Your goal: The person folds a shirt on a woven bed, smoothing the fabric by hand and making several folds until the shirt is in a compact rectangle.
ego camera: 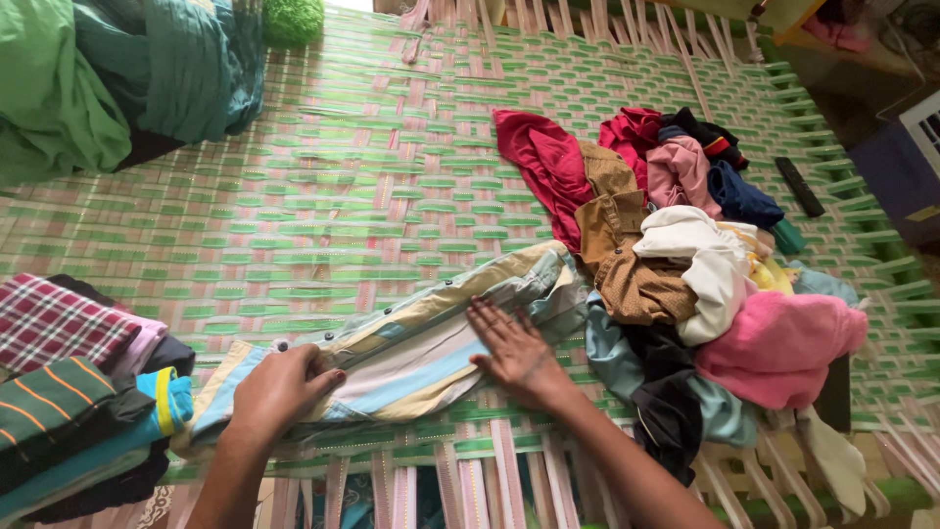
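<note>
loose clothes heap (685, 264) right | folded stack (78, 392) left | black remote (799, 186) | green bedding (108, 78) on woven cot (343, 196)

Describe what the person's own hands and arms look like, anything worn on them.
Both forearms are bare, with no sleeves in view. The left hand has dark-painted fingernails; the right hand shows no ring. No watch, bracelet or glove appears on either wrist.

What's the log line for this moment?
left hand: flat on striped shirt | right hand: pressing shirt | unfolded clothes pile: right | folded stack: left
</note>
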